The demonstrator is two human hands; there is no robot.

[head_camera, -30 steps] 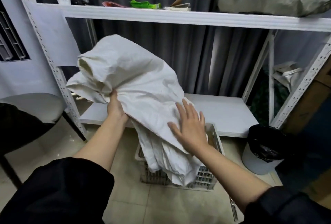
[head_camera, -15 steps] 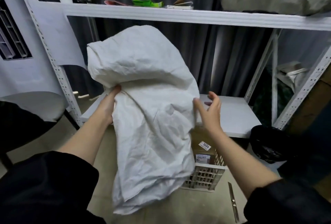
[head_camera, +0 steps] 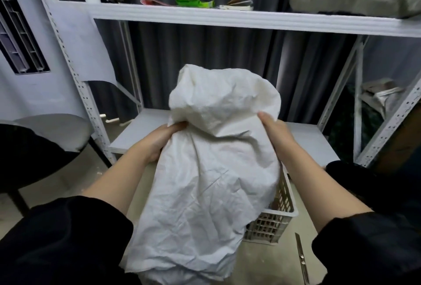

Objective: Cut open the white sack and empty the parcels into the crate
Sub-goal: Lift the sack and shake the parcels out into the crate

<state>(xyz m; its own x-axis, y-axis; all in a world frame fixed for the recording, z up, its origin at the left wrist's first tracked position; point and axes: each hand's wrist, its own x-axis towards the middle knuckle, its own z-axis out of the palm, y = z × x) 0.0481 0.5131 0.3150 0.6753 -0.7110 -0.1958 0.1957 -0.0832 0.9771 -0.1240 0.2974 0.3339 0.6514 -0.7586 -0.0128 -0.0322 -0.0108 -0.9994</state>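
White and crinkly, the sack (head_camera: 205,182) hangs in front of the person, held up between two hands. The left hand (head_camera: 159,141) grips the cloth on one side, fingers curled into a fold. The right hand (head_camera: 273,130) holds the other side, thumb pressed on the front of the cloth and the fingers hidden behind it. The top of the sack puffs up above both hands, and the bottom hangs low by the black sleeves (head_camera: 57,243). Behind the sack, on the floor, sits the white crate (head_camera: 273,223) with holes in its walls; the sack covers most of it. A thin metal tool (head_camera: 301,259) lies on the floor just beside the crate. A white shelf (head_camera: 227,17) stands behind, with a green packet (head_camera: 193,2) on top
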